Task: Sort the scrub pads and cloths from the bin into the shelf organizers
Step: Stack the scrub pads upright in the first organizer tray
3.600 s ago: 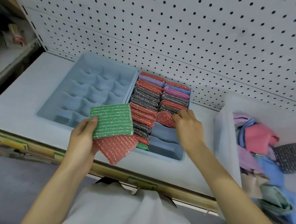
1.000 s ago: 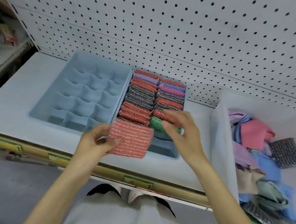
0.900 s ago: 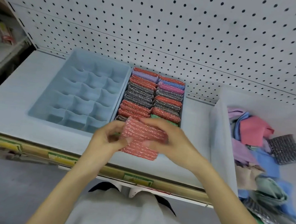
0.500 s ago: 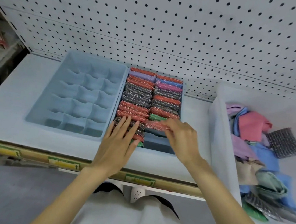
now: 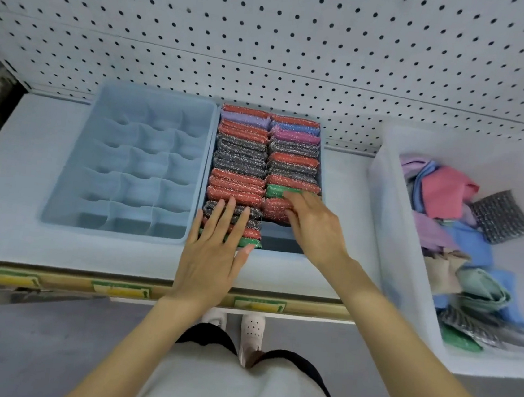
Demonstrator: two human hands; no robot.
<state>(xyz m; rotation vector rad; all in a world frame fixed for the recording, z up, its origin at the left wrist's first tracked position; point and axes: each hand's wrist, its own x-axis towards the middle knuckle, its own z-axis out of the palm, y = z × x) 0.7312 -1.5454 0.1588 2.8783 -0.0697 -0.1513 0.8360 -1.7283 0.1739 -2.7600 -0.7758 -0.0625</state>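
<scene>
At the bottom edge a pale shirt (image 5: 227, 388) fills the view, and two white shoes (image 5: 252, 328) show only in part between it and the shelf (image 5: 278, 274), whose front strip carries yellow-green labels (image 5: 259, 304) too blurred to read. The left hand (image 5: 212, 257) lies flat, fingers straight and slack, on the near end of the left row of pads (image 5: 240, 163), hiding most of the grey, red and green pads under it. The right hand (image 5: 312, 226) grips a red scrub pad (image 5: 273, 208) between thumb and bent fingers; the pad stands on edge in the right row of the filled organizer (image 5: 280, 254), just in front of a green scrub pad (image 5: 276, 191), and its right half is covered by the hand. Touching this tray on the left stands the empty organizer (image 5: 74, 159), its cells bare. To the right the translucent bin (image 5: 386, 231) holds crumpled cloths (image 5: 442, 194) and a grey scrub pad (image 5: 499, 217); its near contents are smeared and its right side is cut off. Behind everything rises the white pegboard (image 5: 271, 37).
</scene>
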